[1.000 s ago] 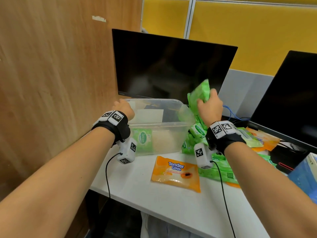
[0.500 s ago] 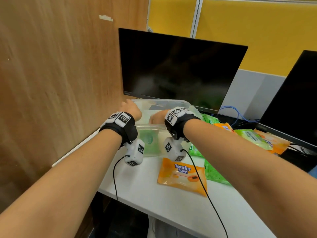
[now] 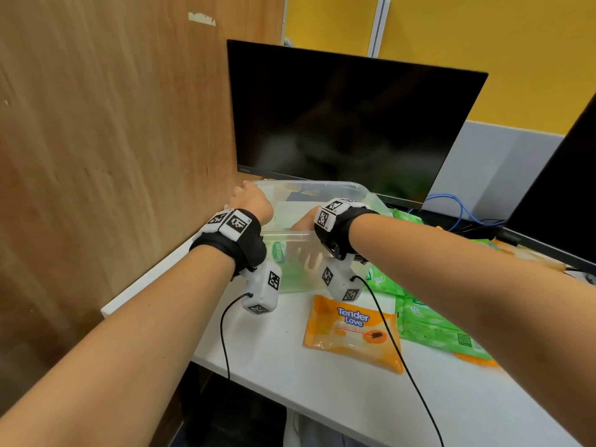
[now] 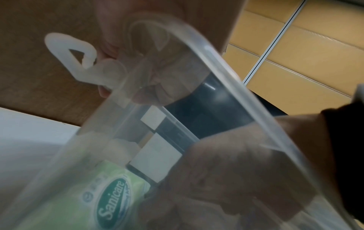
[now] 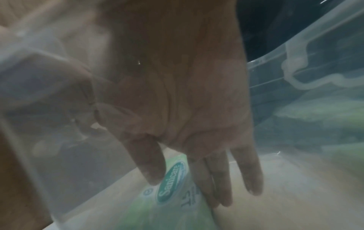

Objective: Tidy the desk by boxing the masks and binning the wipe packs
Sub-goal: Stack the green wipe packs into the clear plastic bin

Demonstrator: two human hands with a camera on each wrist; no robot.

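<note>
The bin point(image 3: 322, 188) rim is gripped by the left hand point(image 3: 254, 201). Inside it, a green pack point(image 5: 173, 194) is pressed flat under the right hand's point(image 5: 187, 116) straight fingers; loose packs point(image 3: 353, 333) lie rightward on the counter point(image 3: 322, 398).

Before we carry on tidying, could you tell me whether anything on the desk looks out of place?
Yes: the orange Tender Love wipe pack and several green wipe packs lie loose on the white desk, outside the clear plastic bin.

Wipe pack point(image 3: 280, 256) in bin point(image 3: 322, 185), monitor point(image 3: 348, 121) behind.
</note>
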